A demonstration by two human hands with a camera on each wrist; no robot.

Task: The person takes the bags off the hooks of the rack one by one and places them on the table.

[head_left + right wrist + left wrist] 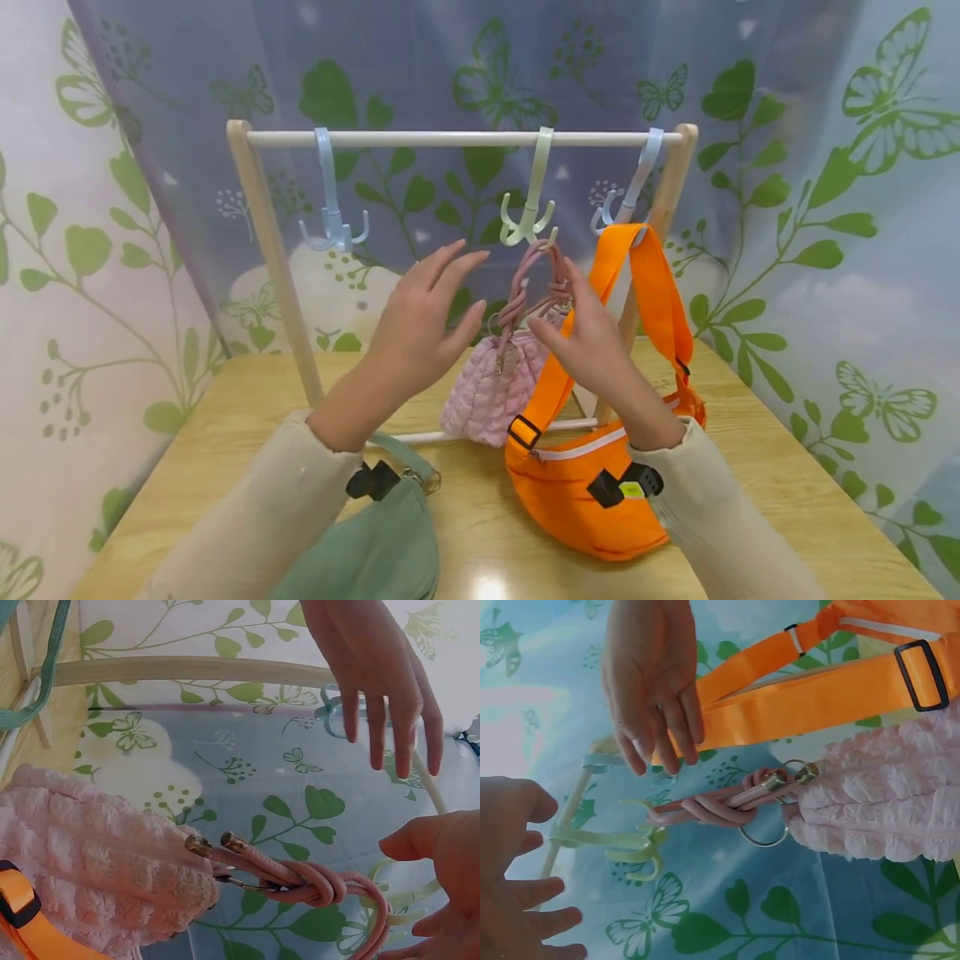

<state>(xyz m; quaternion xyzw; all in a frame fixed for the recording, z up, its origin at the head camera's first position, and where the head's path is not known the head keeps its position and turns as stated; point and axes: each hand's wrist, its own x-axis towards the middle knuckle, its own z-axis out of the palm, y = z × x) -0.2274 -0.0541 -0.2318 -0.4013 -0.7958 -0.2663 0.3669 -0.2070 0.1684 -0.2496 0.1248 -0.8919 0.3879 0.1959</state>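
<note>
A pink quilted handbag (491, 387) hangs by its knotted cord handle (517, 304) from the green hook (529, 218) in the middle of the rail. To its left, my left hand (423, 312) is raised with fingers spread and holds nothing. My right hand (588, 333) is close beside the handle's right side, fingers extended; whether it touches the cord cannot be made out in the head view. In the right wrist view, a gap shows between the thumb and fingers of the right hand (442, 862) around the hook. An orange waist bag (592, 500) hangs behind the right forearm.
A wooden-framed rack (273, 250) with a white rail (435, 139) stands on the wooden table (465, 508). A blue hook (330, 217) hangs at left, bearing nothing; another blue hook (641, 179) bears the orange strap. A green bag (382, 542) lies at front left, partly behind the left forearm.
</note>
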